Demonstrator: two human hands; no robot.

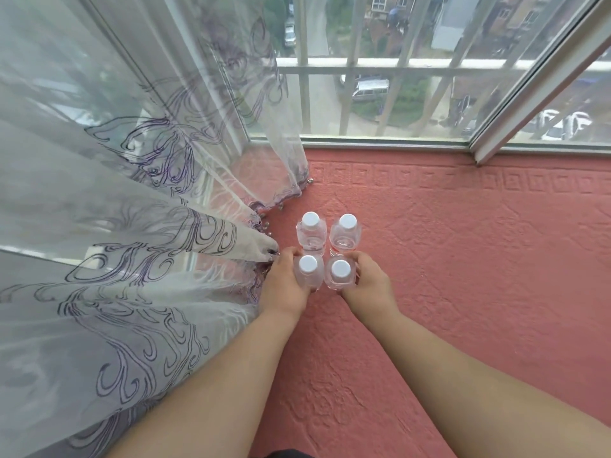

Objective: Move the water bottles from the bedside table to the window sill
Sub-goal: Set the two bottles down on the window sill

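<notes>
Several clear water bottles with white caps stand upright in a tight square on the pink patterned window sill (463,246). My left hand (284,282) grips the near left bottle (309,271). My right hand (367,282) grips the near right bottle (340,274). Just behind them stand the far left bottle (310,231) and the far right bottle (346,233), with no hand on them. The bedside table is out of view.
A sheer white curtain (115,209) with purple swirls hangs at the left, its beaded hem brushing my left hand. The window glass and metal frame (380,142) run along the sill's far edge, with bars outside. Bare pink sill stretches to the right.
</notes>
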